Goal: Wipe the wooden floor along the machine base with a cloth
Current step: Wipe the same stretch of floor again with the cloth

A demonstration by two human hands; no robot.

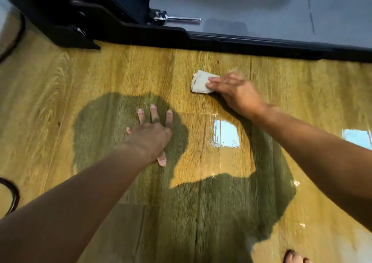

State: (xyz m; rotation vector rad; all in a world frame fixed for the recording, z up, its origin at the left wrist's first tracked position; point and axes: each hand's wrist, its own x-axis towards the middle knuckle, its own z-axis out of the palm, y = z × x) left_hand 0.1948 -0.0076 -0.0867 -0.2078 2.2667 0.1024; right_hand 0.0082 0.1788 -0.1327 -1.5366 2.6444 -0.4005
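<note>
The small off-white folded cloth [201, 81] lies flat on the glossy yellow-brown wooden plank floor [120, 71], right of centre, with a strip of bare boards between it and the black machine base [261, 43] beyond. That base edge runs left to right across the far side, so a stroke along it would go sideways. The right hand [235, 93] grips the cloth's right end, fingers curled over it. The left hand [153, 134] is nearer and further left, palm down on the floor with fingers spread, holding nothing. A chrome pin [177, 18] juts from the base. No writing or brand is readable.
</note>
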